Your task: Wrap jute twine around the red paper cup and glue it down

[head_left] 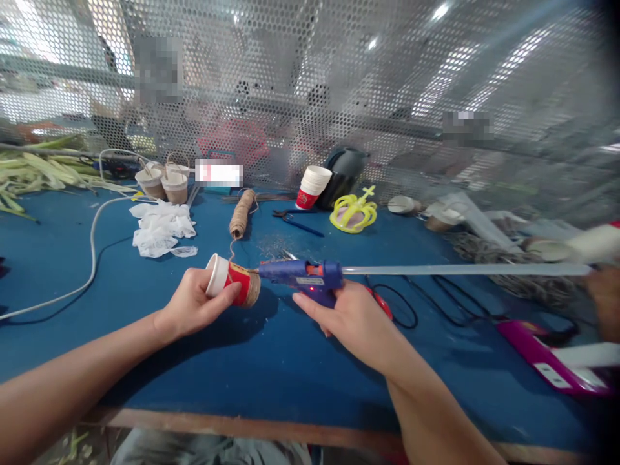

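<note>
My left hand is closed round a red and white paper cup, tilted on its side with the white rim to the left. Twine is wound round the base end of the cup. A strand runs from it up to a spool of twine lying behind. In my right hand is a blue hot glue gun, its nozzle at the cup's side, touching or very close. A long clear glue stick sticks out of its back. The trigger finger is partly hidden.
Behind lie blue-handled pliers, stacked paper cups and a yellow crown-shaped piece. Crumpled white gloves and twine-covered cups are at left. A purple power strip, cables and another person's blurred hand are at right.
</note>
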{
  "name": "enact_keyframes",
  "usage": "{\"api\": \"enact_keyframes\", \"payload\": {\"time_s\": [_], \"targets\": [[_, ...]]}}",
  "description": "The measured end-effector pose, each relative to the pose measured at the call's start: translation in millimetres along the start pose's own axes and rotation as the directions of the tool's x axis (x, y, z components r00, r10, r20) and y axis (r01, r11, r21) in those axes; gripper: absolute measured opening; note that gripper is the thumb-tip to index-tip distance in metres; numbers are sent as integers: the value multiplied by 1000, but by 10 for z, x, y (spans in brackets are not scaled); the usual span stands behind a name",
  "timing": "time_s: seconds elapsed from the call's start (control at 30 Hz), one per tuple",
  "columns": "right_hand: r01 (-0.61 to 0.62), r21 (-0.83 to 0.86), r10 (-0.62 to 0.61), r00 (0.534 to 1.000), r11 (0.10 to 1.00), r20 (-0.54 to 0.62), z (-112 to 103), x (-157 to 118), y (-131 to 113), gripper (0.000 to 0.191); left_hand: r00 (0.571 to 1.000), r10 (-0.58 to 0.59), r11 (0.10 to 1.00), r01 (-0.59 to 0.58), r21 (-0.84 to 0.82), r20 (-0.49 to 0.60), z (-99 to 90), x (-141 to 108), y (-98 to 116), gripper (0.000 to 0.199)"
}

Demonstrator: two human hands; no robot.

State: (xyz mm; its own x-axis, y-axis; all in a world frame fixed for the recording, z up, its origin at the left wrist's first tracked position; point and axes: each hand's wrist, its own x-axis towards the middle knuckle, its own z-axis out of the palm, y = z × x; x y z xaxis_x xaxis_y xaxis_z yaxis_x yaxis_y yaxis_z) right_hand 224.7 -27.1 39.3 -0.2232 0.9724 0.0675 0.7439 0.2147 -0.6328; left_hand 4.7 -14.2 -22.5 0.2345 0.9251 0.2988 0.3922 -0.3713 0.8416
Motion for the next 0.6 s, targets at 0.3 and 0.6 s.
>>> {"api": "enact_keyframes", "payload": {"time_s": [0.3,0.6], "targets": [[-140,264,166,983,954,-81,-21,335,197,25,998,-19,995,25,-95,57,31,-20,35,34],[-383,-44,369,911,923,-186,-38,1088,741,38,979,-132,944,171,-282,153,51,-10,133,32]]}}
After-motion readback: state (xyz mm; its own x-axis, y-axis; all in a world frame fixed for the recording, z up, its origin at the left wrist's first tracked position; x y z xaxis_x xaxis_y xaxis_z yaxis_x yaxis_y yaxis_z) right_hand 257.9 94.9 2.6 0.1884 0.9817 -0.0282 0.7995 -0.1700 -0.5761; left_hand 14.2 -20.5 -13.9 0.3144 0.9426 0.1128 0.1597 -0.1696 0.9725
